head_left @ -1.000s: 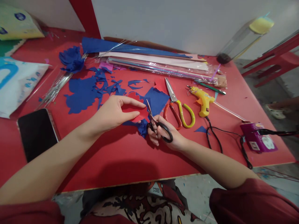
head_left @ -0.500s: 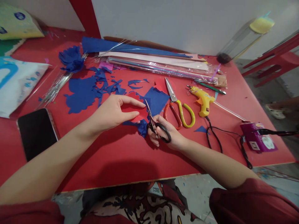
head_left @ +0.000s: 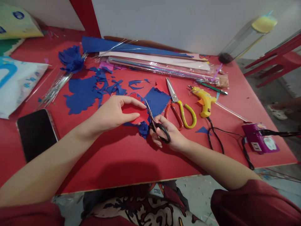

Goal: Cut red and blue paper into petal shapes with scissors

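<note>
My left hand [head_left: 115,111] pinches a piece of red paper [head_left: 143,115] with a wavy cut edge between thumb and fingers. In my right hand [head_left: 172,135] is a small pair of scissors with black handles [head_left: 164,135]. Its narrow blades point up and away, at the right edge of the red paper near my left fingertips, and look almost closed. Just below the paper lies a crumpled blue paper piece [head_left: 143,129]. Behind the blades rests a flat blue sheet [head_left: 157,99]. Larger scissors with red and yellow handles [head_left: 175,102] lie to the right.
On the red table [head_left: 113,169] are blue scraps [head_left: 81,94], a blue paper flower [head_left: 72,59], wires [head_left: 56,89] and a phone [head_left: 36,135]. Rolled paper [head_left: 131,48] lies at the back. A yellow glue gun [head_left: 204,99] is wired toward a purple box [head_left: 260,138].
The small scissors have shifted slightly, their tips a little left. My left hand holds the red paper in nearly the same place.
</note>
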Demonstrator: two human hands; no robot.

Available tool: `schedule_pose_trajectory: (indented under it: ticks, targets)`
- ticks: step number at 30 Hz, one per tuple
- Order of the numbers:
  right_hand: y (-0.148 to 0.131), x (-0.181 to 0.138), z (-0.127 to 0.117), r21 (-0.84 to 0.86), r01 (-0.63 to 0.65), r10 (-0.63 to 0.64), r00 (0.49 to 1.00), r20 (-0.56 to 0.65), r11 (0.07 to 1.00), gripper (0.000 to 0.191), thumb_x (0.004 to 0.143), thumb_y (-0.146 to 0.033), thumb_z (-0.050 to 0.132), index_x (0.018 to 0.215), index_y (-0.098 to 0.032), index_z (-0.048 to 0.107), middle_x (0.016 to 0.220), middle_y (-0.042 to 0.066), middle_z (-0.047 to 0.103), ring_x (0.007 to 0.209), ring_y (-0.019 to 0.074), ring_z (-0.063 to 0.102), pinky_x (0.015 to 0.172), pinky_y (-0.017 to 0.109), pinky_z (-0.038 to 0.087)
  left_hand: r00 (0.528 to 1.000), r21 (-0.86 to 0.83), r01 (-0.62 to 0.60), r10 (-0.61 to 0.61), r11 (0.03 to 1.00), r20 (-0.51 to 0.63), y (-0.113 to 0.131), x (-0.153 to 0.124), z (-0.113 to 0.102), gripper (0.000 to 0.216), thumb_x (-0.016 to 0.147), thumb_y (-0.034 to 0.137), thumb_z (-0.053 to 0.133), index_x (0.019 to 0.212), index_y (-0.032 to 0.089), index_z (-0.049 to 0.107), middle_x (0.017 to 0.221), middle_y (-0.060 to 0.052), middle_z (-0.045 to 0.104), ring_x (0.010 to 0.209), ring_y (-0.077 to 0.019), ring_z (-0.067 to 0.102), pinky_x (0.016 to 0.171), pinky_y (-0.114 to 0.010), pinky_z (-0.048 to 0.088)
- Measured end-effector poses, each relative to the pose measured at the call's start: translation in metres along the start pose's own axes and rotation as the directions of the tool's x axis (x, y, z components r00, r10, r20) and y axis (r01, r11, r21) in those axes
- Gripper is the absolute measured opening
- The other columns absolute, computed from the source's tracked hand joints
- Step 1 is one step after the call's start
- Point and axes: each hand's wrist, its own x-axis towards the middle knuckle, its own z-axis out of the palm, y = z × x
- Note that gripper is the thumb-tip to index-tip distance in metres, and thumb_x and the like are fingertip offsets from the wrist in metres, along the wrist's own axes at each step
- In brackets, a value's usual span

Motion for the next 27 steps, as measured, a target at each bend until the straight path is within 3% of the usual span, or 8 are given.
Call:
schedule_pose_trajectory:
  ticks: [9,27]
  targets:
    - [-0.0015,0.0003,0.0026,0.029,-0.034,0.034,0.999,0.008,0.999,0.049,0.07,-0.054,0.067,0.081,-0.024,0.029,0.053,-0.013,0.047,0.037,0.0058,0.042,0.037,0.018,0.036,1.0,0.01,-0.007,0.007,1.0,0.021,-0.0007,-0.0006,-0.0002,0.023,0.067,0.019,0.06,0.088,0.021,0.07,0.09,0.001,0.073,0.089,-0.016,0.065,0.086,-0.026,0.048]
    - [0.0001,0.0001,0.0001,0.015,-0.01,0.01,1.0,-0.009,1.0,0.046,0.073,-0.05,0.066,0.081,-0.024,0.029,0.052,-0.014,0.043,0.032,0.0039,0.039,0.034,0.014,0.029,0.999,-0.004,-0.027,0.027,1.0,0.036,-0.0056,0.0004,0.001,0.024,0.069,0.018,0.06,0.091,0.021,0.07,0.094,0.0,0.072,0.089,-0.0155,0.065,0.087,-0.026,0.047]
